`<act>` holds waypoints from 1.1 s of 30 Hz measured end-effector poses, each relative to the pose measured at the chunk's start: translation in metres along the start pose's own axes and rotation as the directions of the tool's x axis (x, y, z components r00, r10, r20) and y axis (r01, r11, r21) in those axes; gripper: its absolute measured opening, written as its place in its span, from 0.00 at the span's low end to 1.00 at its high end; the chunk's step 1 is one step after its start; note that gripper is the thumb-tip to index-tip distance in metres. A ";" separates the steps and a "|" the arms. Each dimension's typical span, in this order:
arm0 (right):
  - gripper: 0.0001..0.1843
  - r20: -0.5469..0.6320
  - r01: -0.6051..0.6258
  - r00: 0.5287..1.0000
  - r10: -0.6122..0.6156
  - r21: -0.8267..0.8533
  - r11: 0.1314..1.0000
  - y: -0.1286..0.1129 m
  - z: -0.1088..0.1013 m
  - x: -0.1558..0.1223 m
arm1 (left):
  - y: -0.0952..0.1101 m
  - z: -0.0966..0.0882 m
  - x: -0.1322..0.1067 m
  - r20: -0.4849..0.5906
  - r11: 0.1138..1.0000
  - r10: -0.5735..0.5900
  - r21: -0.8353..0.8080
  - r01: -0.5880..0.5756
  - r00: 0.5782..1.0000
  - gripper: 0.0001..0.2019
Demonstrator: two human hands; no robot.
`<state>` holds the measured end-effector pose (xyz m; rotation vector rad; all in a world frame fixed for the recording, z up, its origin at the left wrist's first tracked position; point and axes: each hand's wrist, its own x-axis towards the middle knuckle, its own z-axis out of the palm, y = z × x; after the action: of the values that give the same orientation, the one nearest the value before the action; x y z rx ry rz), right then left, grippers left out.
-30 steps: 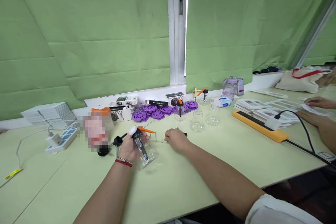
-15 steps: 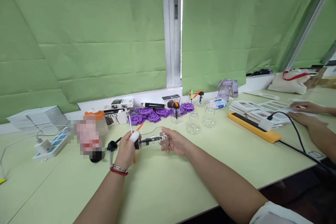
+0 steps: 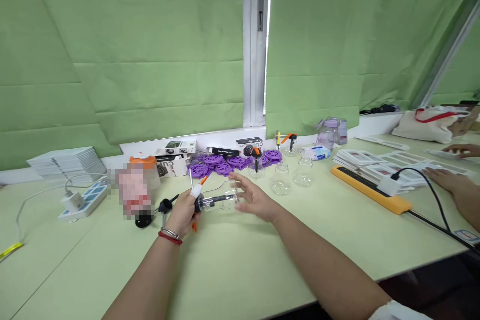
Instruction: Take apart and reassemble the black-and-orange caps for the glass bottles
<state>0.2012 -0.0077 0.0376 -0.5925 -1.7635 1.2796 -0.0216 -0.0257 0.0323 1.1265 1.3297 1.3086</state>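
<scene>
My left hand (image 3: 182, 212), its thumb wrapped in white, is closed around the black-topped end of a clear glass bottle (image 3: 221, 202). The bottle lies sideways above the table, and a dark tube runs inside it. Orange pieces and a thin pale rod (image 3: 191, 178) show by the left hand; how they connect is hidden. At the bottle's other end, my right hand (image 3: 257, 200) has its fingers spread and curved about the base. Whether a fingertip touches the glass is unclear. Beyond stand two clear glass jars (image 3: 280, 182) (image 3: 303, 175) and a bottle with a black-and-orange top (image 3: 256, 165).
Purple plastic parts (image 3: 215, 162) and printed boxes (image 3: 172, 166) line the back. A black-ended tool (image 3: 165, 205) lies left of my hand. There are also a white power strip (image 3: 88, 202), a yellow power strip (image 3: 369, 190) and paper stacks (image 3: 360, 159). Another person's hands (image 3: 448, 177) rest at right.
My right hand has loosened from the bottle's base, its fingers now spread apart. The left hand keeps its hold. The whole view has shifted slightly.
</scene>
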 end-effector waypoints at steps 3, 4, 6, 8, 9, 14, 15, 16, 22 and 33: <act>0.41 0.014 -0.429 0.900 0.435 0.203 0.880 0.005 0.004 0.006 | 0.002 0.003 -0.003 -0.051 0.991 0.123 0.063 -0.120 0.991 0.18; 0.42 0.055 -0.516 0.855 0.516 0.202 0.832 0.005 0.004 0.007 | 0.003 0.003 -0.004 -0.058 0.987 0.143 0.076 -0.139 0.988 0.18; 0.40 0.096 -0.519 0.854 0.511 0.101 0.849 0.000 0.004 0.006 | 0.003 0.002 -0.003 -0.054 0.988 0.142 0.069 -0.138 0.988 0.19; 0.38 0.056 -0.315 0.946 0.321 -0.089 0.945 -0.009 0.002 0.002 | 0.002 0.000 -0.001 -0.035 0.995 0.094 0.029 -0.093 0.995 0.19; 0.39 0.043 -0.174 0.982 0.186 -0.201 0.964 -0.015 0.002 0.000 | 0.002 -0.001 0.000 -0.022 0.998 0.067 0.001 -0.067 0.998 0.19; 0.44 0.017 0.021 1.000 -0.017 -0.259 0.966 -0.027 0.005 -0.003 | 0.004 0.000 -0.003 0.005 0.991 0.082 -0.104 -0.081 0.997 0.18; 0.42 -0.019 -0.110 0.994 0.108 -0.159 0.981 -0.026 0.007 -0.002 | 0.005 0.002 -0.004 -0.008 0.989 0.110 -0.096 -0.111 0.994 0.17; 0.39 -0.020 -0.259 0.966 0.258 -0.063 0.964 -0.024 0.008 0.000 | 0.006 0.003 -0.005 -0.023 0.987 0.135 -0.081 -0.137 0.991 0.17; 0.42 0.018 -0.158 0.983 0.183 -0.419 0.894 -0.027 0.008 -0.008 | 0.006 0.007 -0.006 0.016 0.994 0.074 -0.081 -0.073 0.997 0.16; 0.07 0.250 0.318 0.947 -0.203 -0.630 0.708 -0.021 -0.017 -0.057 | 0.004 0.026 -0.020 0.285 0.970 -0.207 -0.063 0.233 0.936 0.18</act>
<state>0.2473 -0.0502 0.0380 -0.5992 -2.3596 0.4719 0.0074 -0.0410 0.0366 1.0192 1.1364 0.9996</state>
